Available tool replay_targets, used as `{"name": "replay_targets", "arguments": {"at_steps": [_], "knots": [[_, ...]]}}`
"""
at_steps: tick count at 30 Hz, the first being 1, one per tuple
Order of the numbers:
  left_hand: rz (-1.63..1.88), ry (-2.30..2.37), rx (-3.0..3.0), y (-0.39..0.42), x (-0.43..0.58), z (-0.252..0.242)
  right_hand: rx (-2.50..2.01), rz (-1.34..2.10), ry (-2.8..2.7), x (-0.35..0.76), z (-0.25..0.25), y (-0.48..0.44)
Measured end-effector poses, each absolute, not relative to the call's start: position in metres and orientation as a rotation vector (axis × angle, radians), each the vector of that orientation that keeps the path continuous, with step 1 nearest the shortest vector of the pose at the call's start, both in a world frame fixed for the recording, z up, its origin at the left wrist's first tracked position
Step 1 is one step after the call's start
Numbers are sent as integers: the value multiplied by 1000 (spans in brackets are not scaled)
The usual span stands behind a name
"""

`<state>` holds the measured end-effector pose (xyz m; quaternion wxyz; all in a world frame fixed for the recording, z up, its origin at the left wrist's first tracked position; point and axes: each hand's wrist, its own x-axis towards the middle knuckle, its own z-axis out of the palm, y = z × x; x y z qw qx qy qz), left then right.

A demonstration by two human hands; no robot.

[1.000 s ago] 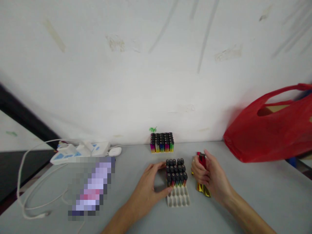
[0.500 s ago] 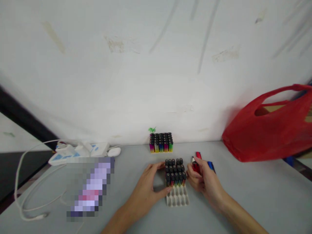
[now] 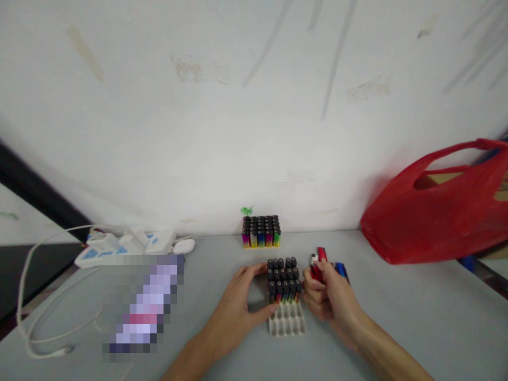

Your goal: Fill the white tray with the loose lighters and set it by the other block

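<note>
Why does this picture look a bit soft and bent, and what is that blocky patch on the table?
Head view: the wide lens bows the table edge and stretches the corners; light is even and flat, with only faint shadows under the left hand and right hand; the whole frame is slightly soft, so the lighters lack fine detail; the pixelated patch is deliberate masking.

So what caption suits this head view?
Left hand steadies a white tray of black-capped lighters; right hand grips red and blue lighters.
</note>
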<state>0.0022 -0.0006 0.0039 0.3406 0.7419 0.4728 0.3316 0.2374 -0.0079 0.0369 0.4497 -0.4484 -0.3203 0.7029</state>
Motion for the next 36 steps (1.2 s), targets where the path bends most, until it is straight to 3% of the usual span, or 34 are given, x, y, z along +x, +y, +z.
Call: {"name": "replay_targets", "arguments": {"at_steps": [36], "knots": [[852,1236,1934,-1,1,5,-1077,1842,-751,245,34,-4]]}}
